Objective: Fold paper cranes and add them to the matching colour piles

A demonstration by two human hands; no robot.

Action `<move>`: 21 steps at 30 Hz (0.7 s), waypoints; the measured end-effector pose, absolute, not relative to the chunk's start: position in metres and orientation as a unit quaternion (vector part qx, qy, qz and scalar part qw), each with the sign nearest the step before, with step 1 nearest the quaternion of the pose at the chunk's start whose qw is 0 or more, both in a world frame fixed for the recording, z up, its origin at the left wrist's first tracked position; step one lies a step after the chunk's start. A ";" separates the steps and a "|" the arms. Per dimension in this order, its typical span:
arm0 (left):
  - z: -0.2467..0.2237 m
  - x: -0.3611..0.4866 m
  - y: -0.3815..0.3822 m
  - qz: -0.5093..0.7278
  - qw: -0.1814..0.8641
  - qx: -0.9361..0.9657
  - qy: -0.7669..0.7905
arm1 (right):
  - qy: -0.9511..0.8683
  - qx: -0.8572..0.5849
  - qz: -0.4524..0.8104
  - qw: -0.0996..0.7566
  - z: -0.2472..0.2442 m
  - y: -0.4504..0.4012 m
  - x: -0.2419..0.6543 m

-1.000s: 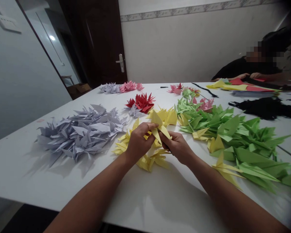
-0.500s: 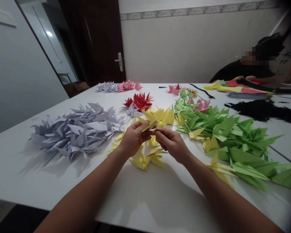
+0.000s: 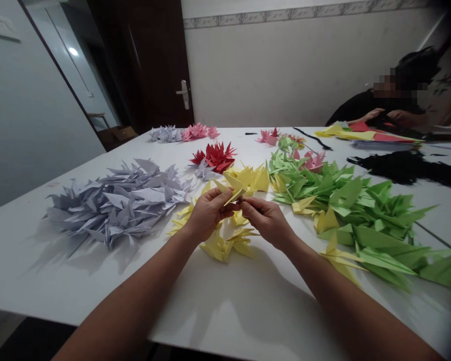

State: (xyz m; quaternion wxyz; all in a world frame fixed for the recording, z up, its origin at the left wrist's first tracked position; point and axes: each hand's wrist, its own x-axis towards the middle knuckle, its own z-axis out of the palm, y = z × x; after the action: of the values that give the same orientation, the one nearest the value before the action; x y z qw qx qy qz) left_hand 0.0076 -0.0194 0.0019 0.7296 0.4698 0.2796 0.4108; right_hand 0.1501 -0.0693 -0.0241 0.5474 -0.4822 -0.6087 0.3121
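My left hand (image 3: 206, 214) pinches a folded yellow paper crane (image 3: 233, 197) between thumb and fingers, above the middle of the table. Close against it, my right hand (image 3: 265, 219) is closed in a pinch at the crane's right end. Something small and dark shows at its fingertips, too small to name. Under and around both hands lie more yellow paper cranes (image 3: 218, 249), partly hidden by the fingers. A clump of yellow cranes (image 3: 252, 178) sits just behind the held one.
Left of my hands spreads a heap of pale lilac cranes (image 3: 124, 200); green cranes (image 3: 346, 200) pile up on the right. Red cranes (image 3: 216, 156) and pink cranes (image 3: 195, 131) lie farther back on the white table (image 3: 195, 306). Black tassel-like strands (image 3: 402, 169) lie near another person (image 3: 355, 108).
My right fingertips have closed in slightly on the held crane, while my left hand keeps its grip. Across the table, the other person's hands have shifted and lifted a little.
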 end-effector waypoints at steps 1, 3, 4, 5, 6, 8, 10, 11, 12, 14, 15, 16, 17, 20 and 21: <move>0.003 0.008 -0.020 0.414 0.725 0.471 0.283 | -0.614 -0.485 0.304 0.544 -0.023 -0.070 0.150; 0.004 0.007 -0.019 0.428 0.702 0.485 0.298 | -0.624 -0.499 0.275 0.536 -0.019 -0.070 0.153; 0.004 0.007 -0.019 0.442 0.680 0.500 0.305 | -0.629 -0.512 0.250 0.528 -0.017 -0.070 0.156; 0.004 0.006 -0.018 0.459 0.649 0.522 0.310 | -0.635 -0.531 0.219 0.516 -0.014 -0.070 0.160; 0.004 0.005 -0.017 0.475 0.610 0.553 0.310 | -0.640 -0.555 0.178 0.500 -0.012 -0.069 0.165; 0.002 0.003 -0.015 0.494 0.509 0.637 0.302 | -0.644 -0.613 0.075 0.452 -0.007 -0.068 0.179; 0.000 -0.001 -0.014 0.490 0.378 0.729 0.293 | -0.624 -0.679 -0.031 0.386 -0.003 -0.068 0.195; -0.001 -0.003 -0.013 0.480 0.311 0.767 0.290 | -0.602 -0.715 -0.068 0.349 -0.002 -0.069 0.203; -0.002 -0.004 -0.012 0.469 0.251 0.797 0.286 | -0.578 -0.750 -0.091 0.308 -0.001 -0.069 0.212; -0.005 -0.006 -0.012 0.445 0.173 0.833 0.279 | -0.515 -0.817 -0.110 0.236 0.001 -0.071 0.226; -0.006 -0.006 -0.011 0.435 0.155 0.844 0.274 | -0.487 -0.844 -0.104 0.201 0.001 -0.072 0.232; -0.007 -0.006 -0.011 0.425 0.143 0.852 0.270 | -0.460 -0.866 -0.093 0.174 0.001 -0.073 0.237; -0.007 -0.006 -0.010 0.418 0.134 0.859 0.264 | -0.442 -0.881 -0.079 0.153 0.001 -0.074 0.242; -0.009 -0.007 -0.009 0.410 0.120 0.870 0.246 | -0.418 -0.898 -0.047 0.128 0.000 -0.074 0.251; -0.009 -0.007 -0.009 0.410 0.121 0.871 0.243 | -0.416 -0.900 -0.037 0.127 -0.002 -0.074 0.253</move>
State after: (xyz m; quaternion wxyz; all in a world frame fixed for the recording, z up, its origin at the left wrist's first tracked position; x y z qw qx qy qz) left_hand -0.0069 -0.0085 -0.0089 0.1211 0.8710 0.2426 0.4097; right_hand 0.2529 -0.0738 -0.0017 0.1268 -0.8999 -0.4156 -0.0371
